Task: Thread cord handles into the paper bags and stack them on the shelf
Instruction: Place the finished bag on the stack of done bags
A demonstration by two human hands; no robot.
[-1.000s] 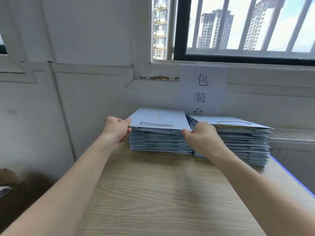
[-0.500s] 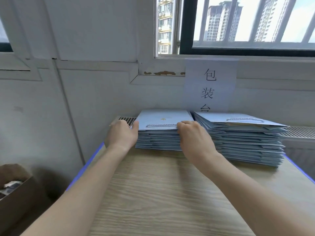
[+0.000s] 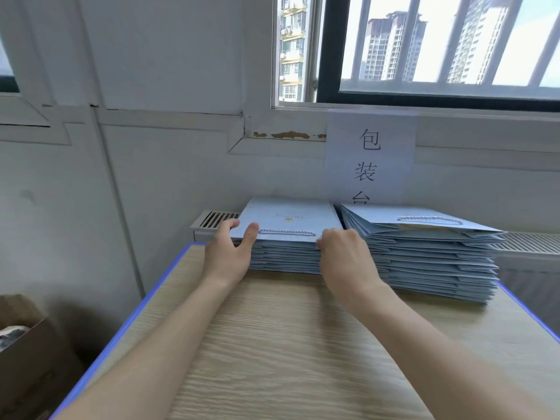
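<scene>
Top paper bag (image 3: pixel 291 218) lay on left stack (image 3: pixel 285 262), left hand (image 3: pixel 228 256) spread over its near left corner, right hand (image 3: pixel 348 262) curled at its near right corner (grip hidden, could not tell), cardboard box (image 3: pixel 30 362) lower left, contents blurred.

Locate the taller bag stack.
Head view, right of centre: taller bag stack on the table, beside the shorter stack, below the wall sign.
</scene>
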